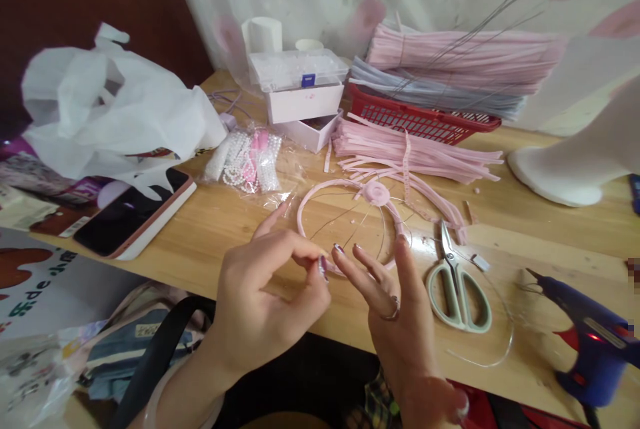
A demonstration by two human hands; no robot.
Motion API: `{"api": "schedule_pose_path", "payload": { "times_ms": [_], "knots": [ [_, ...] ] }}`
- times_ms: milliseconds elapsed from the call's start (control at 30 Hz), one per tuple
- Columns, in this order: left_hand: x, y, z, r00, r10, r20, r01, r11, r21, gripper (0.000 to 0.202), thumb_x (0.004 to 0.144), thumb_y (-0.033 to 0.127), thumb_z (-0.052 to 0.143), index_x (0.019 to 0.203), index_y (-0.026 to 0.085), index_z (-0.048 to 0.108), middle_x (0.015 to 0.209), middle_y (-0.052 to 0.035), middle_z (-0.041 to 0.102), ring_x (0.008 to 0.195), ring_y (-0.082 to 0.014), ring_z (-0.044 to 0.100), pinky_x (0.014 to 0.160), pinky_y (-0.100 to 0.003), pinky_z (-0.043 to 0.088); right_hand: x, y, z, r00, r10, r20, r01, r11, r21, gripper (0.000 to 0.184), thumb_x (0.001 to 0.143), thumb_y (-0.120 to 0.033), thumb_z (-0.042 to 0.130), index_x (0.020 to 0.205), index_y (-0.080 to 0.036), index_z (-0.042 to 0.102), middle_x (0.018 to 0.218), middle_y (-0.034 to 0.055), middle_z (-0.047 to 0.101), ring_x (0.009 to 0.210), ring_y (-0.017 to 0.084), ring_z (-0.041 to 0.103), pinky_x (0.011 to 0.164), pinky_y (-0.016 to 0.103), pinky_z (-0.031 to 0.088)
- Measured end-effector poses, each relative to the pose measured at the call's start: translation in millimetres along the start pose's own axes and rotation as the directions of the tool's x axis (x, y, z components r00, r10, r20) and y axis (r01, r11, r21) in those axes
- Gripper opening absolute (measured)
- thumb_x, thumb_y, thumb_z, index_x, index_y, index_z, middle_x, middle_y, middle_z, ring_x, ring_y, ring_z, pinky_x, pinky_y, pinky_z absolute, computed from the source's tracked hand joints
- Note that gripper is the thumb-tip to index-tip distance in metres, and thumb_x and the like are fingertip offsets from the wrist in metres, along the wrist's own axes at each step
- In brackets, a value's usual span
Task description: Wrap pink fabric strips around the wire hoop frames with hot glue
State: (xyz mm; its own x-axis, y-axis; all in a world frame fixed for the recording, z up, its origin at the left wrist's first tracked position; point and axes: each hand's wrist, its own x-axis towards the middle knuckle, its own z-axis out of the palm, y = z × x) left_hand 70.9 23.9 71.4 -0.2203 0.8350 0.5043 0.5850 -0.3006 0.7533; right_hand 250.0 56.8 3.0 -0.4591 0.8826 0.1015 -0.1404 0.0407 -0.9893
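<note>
**Pink hoop (pixel 299 210) lying on the table (pixel 540 232)**

It is bearing a coiled rosette (pixel 376 194). The left hand (pixel 273 282) is pinching, on what I cannot tell; the right hand (pixel 401 316) is hanging loosely spread. A red basket (pixel 425 122) is carrying pink and pale-blue strips (pixel 440 90).

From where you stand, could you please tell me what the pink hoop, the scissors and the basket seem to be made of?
Pink hoop: perhaps soft fibre, given its matte, slightly fuzzy look.
Scissors: metal blades, judging by their grey shine; pale green handles, probably smooth plastic.
Basket: likely plastic, its red walls evenly coloured with an open grid.
</note>
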Motion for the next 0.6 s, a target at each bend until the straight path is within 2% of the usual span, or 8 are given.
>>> {"api": "schedule_pose_path", "payload": {
  "times_ms": [67,133,233,333,433,500,567,600],
  "knots": [
    [-3.7,-4.0,-4.8,0.997,-0.069,-0.017,0.068,0.997,-0.045,0.014,0.088,0.012,0.059,0.081,0.023,0.062,0.071,0.0073,0.068,0.067,-0.0111,0.067,0.119,-0.050,0.040,-3.0,-9.0,4.6,1.000,-0.021,0.009,0.020,0.998,0.068,0.067,0.099,-0.068,0.042,0.159,-0.042,0.028,0.137,0.0041,0.069,0.147,0.028,0.044,0.124,0.064,0.022],
    [-5.9,-6.9,-9.1,0.991,-0.127,-0.048,0.123,0.990,-0.068,0.024,0.095,0.017,0.054,0.073,0.023,0.059,0.066,0.0076,0.064,0.069,-0.0121,0.068,0.118,-0.047,0.041,-5.2,-18.5,8.9,0.996,-0.075,0.041,0.068,0.986,0.155,0.069,0.097,-0.073,0.038,0.158,-0.041,0.031,0.140,0.0041,0.067,0.146,0.030,0.046,0.123,0.065,0.019],
    [-6.2,-8.1,-13.2,0.979,-0.176,-0.108,0.172,0.984,-0.042,0.038,0.100,0.022,0.051,0.062,0.023,0.052,0.055,0.0089,0.054,0.057,-0.0100,0.061,0.111,-0.040,0.048,-5.7,-28.3,11.4,0.984,-0.141,0.108,0.110,0.961,0.253,0.073,0.094,-0.078,0.037,0.157,-0.041,0.032,0.146,0.0021,0.062,0.148,0.029,0.043,0.125,0.058,0.018],
    [-6.1,-9.3,-15.2,0.979,-0.142,-0.145,0.146,0.989,0.014,0.044,0.100,0.024,0.054,0.056,0.023,0.048,0.049,0.0096,0.047,0.052,-0.0098,0.056,0.107,-0.039,0.051,-5.2,-31.1,9.5,0.977,-0.135,0.163,0.080,0.948,0.307,0.074,0.096,-0.078,0.029,0.158,-0.039,0.032,0.151,0.0025,0.058,0.150,0.026,0.040,0.126,0.052,0.019],
    [-7.5,-13.6,-16.8,0.984,-0.083,-0.156,0.089,0.995,0.036,0.044,0.097,0.023,0.060,0.055,0.023,0.049,0.048,0.0102,0.048,0.050,-0.0098,0.054,0.107,-0.042,0.052,-6.4,-31.1,7.2,0.974,-0.125,0.190,0.056,0.941,0.334,0.073,0.098,-0.076,0.016,0.158,-0.039,0.033,0.153,0.0035,0.056,0.150,0.026,0.039,0.126,0.052,0.018],
    [-7.8,-16.1,-17.3,0.982,-0.075,-0.174,0.091,0.993,0.081,0.032,0.095,0.022,0.065,0.063,0.025,0.062,0.057,0.0096,0.061,0.057,-0.0106,0.060,0.108,-0.042,0.052,-8.1,-32.0,6.5,0.974,-0.115,0.194,0.043,0.938,0.344,0.076,0.097,-0.077,0.012,0.158,-0.039,0.034,0.153,0.0045,0.055,0.150,0.028,0.039,0.125,0.053,0.019],
    [-6.3,-15.6,-17.2,0.981,-0.061,-0.185,0.091,0.983,0.159,0.011,0.092,0.020,0.069,0.085,0.027,0.073,0.085,0.0054,0.077,0.079,-0.0142,0.071,0.105,-0.039,0.053,-9.9,-33.0,5.6,0.974,-0.107,0.201,0.032,0.938,0.346,0.077,0.096,-0.078,0.012,0.157,-0.038,0.036,0.155,0.0044,0.053,0.150,0.029,0.040,0.125,0.054,0.021],
    [-4.7,-13.9,-17.1,0.984,-0.032,-0.177,0.066,0.979,0.193,0.012,0.091,0.017,0.070,0.095,0.028,0.075,0.099,0.0033,0.079,0.091,-0.0161,0.073,0.103,-0.038,0.054,-10.6,-32.7,4.9,0.972,-0.106,0.210,0.028,0.940,0.341,0.076,0.096,-0.078,0.014,0.157,-0.038,0.038,0.156,0.0039,0.052,0.149,0.029,0.040,0.125,0.054,0.022]
  ]
}}
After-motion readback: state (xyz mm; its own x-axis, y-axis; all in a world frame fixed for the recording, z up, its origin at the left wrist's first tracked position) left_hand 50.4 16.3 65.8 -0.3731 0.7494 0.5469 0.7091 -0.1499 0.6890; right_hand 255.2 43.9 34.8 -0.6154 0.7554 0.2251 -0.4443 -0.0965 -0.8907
